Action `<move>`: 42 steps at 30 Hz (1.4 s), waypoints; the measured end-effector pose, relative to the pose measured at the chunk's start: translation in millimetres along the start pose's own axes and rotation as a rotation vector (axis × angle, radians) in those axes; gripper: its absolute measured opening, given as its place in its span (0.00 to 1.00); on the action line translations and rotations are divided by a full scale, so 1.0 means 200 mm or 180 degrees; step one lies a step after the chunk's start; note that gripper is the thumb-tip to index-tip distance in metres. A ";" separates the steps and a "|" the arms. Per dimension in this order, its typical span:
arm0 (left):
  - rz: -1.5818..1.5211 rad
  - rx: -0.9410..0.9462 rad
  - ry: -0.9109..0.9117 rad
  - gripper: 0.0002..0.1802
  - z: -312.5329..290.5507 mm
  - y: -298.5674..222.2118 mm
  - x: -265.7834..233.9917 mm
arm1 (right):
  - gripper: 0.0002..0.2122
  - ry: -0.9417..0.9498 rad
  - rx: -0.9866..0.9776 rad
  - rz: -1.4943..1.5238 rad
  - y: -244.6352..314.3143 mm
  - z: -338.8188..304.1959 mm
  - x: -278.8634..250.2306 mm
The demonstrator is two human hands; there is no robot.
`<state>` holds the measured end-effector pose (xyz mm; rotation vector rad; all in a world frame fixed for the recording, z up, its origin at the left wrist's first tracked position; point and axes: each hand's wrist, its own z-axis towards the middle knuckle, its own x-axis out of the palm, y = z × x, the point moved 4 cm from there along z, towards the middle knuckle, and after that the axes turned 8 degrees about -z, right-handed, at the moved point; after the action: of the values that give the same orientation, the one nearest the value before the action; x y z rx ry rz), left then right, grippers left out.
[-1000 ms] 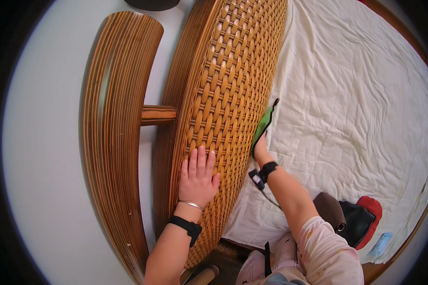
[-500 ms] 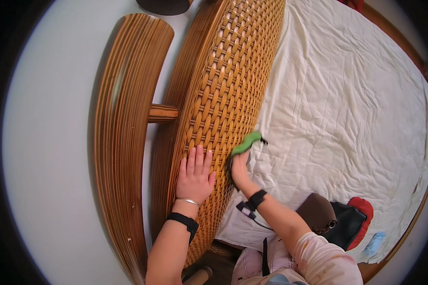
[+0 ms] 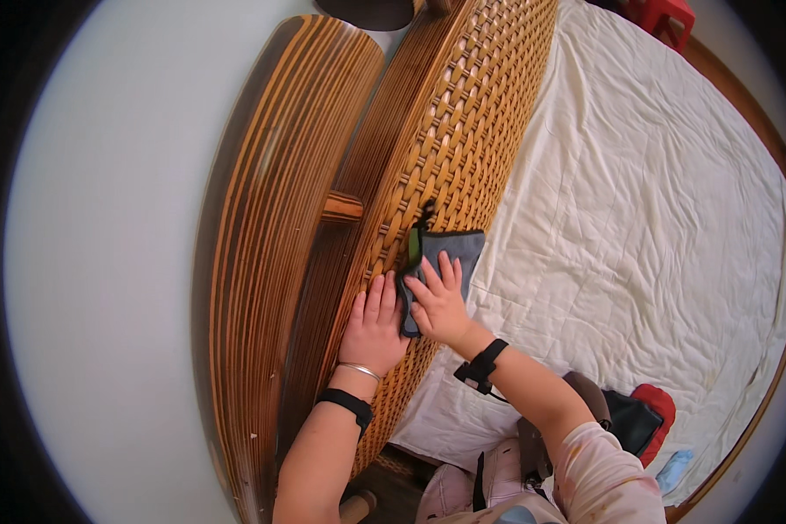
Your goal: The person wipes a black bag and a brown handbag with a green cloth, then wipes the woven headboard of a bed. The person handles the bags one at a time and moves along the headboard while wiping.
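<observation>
My left hand (image 3: 377,327) lies flat on the honey-coloured woven rattan headboard (image 3: 463,131), fingers stretched up along its wooden edge and holding nothing. Just to its right, my right hand (image 3: 442,301) holds a grey cleaning cloth (image 3: 456,249) with black edging against the weave, its fingers spread over the top. Part of the cloth's green side (image 3: 414,248) shows at its left edge, and a dark loop (image 3: 427,212) sticks up from the top corner. The cloth hides the weave beneath it.
A curved, striped wooden rail (image 3: 275,218) joins the frame by a short peg (image 3: 342,207), beside a pale wall. To the right spreads a bed with a wrinkled white sheet (image 3: 620,218). A black and red bag (image 3: 635,424) and a light blue packet (image 3: 675,472) lie near me; a red stool (image 3: 664,19) stands far right.
My right hand has moved the cloth from the headboard's bed-side edge leftward onto its face, turning the grey side up. My left hand remains on the weave; the view has shifted.
</observation>
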<state>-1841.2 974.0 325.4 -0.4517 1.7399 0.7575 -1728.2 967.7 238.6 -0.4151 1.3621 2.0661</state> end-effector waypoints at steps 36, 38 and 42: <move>0.0055 -0.0022 -0.0285 0.36 0.01 -0.01 -0.01 | 0.28 -0.0886 0.0559 -0.0566 -0.19 0.55 -0.20; 0.0043 -0.0034 -0.0287 0.36 -0.01 0.01 0.01 | 0.28 -0.0522 0.0235 -0.0524 -0.12 0.53 -0.19; -0.0198 -0.0044 -0.0194 0.34 -0.03 0.00 0.08 | 0.24 0.0400 -0.0749 -0.0517 0.00 0.33 -0.13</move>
<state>-1851.0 971.6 310.6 -0.4853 1.6572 0.7321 -1703.2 1019.7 280.4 -0.7422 1.1165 2.0991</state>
